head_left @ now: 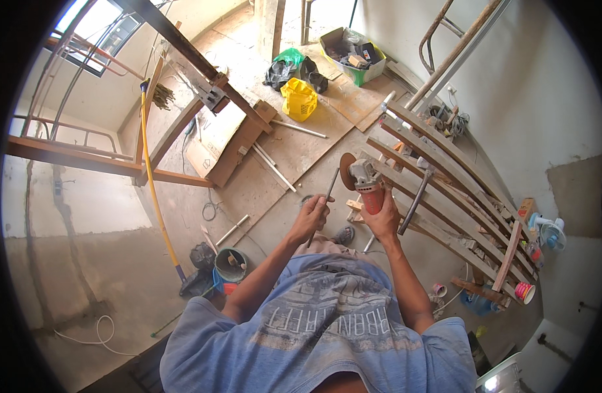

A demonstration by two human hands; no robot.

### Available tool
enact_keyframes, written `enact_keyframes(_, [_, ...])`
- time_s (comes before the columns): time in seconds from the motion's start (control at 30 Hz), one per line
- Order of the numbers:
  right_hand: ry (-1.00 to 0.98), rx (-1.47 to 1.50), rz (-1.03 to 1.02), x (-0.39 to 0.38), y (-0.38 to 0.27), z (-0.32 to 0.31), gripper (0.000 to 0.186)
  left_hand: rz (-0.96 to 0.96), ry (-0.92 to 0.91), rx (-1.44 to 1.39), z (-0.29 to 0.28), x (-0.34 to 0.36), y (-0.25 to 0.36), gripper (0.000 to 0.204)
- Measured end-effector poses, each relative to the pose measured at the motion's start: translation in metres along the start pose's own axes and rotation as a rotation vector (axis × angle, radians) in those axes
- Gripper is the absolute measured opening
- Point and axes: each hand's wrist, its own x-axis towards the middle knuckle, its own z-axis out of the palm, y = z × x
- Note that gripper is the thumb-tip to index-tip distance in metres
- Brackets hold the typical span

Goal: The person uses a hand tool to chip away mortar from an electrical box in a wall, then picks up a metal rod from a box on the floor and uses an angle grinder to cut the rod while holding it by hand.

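Observation:
In front of my body, my left hand (309,219) is closed around a thin dark metal rod (332,185), which slants up toward the disc. My right hand (381,223) grips the red body of an angle grinder (373,198) with a grey metal head. The grinder's brown disc (347,170) faces left, close to the rod's upper end; whether they touch, I cannot tell. Just right of my right hand, a grey metal pipe (416,202) rests against a rack of long wooden planks (455,213).
Cardboard (225,147), a yellow bag (299,99) and a filled white tub (363,72) lie ahead. White pipes (274,168) are scattered on the floor. To the left stand a dark bucket (231,265), a yellow pole (155,190) and a metal frame (84,156).

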Motion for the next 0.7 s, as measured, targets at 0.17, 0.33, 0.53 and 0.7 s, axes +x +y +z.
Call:
enact_keyframes(0.17, [0.022, 0.074, 0.066, -0.003, 0.006, -0.001, 0.063, 0.237, 0.100, 0.124, -0.015, 0.014, -0.004, 0.030])
enact_keyframes(0.33, [0.064, 0.177, 0.187, -0.008, 0.033, -0.017, 0.061, 0.203, 0.337, 0.631, -0.013, 0.018, 0.043, 0.026])
enact_keyframes(0.53, [0.032, 0.398, 0.244, -0.016, 0.062, -0.026, 0.056, 0.236, -0.080, 0.232, -0.019, 0.039, 0.045, 0.033])
enact_keyframes(0.7, [-0.096, 0.654, 0.331, -0.009, 0.065, -0.029, 0.052, 0.115, -0.137, 0.085, -0.008, 0.060, -0.002, 0.031])
